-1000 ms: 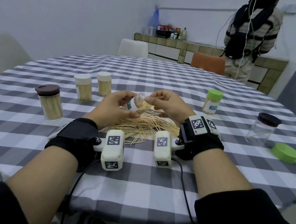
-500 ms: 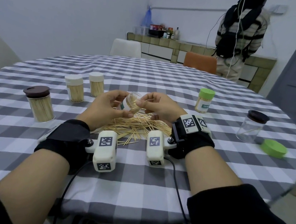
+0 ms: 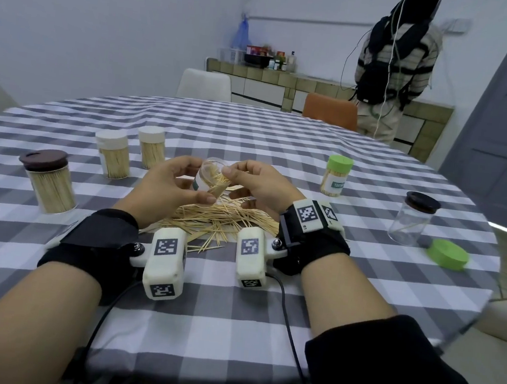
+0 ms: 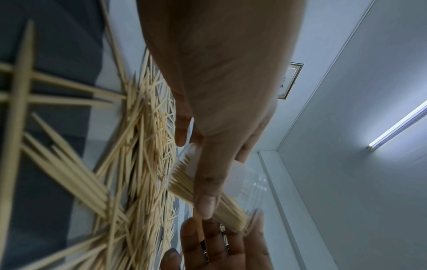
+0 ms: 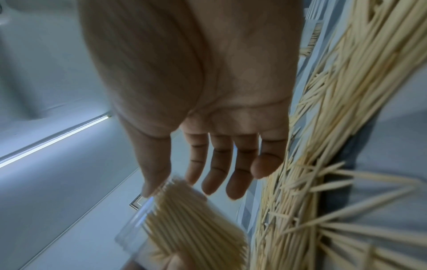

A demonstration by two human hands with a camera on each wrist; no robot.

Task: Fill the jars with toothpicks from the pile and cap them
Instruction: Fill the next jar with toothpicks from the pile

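Currently my left hand (image 3: 168, 189) grips the small clear plastic jar (image 3: 208, 179) tilted above the loose toothpick pile (image 3: 224, 217) on the bench; right hand (image 3: 259, 186) fingers relaxed at its mouth, grip unclear.

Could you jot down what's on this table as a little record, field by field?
Left hand: holds a tilted clear jar, partly filled
Right hand: fingers at the jar's mouth
Pile: loose toothpicks beneath the hands
Capped full jars: brown-lidded jar, two white-lidded jars, green-lidded jar
Nearly empty: dark-lidded jar
Loose: green cap
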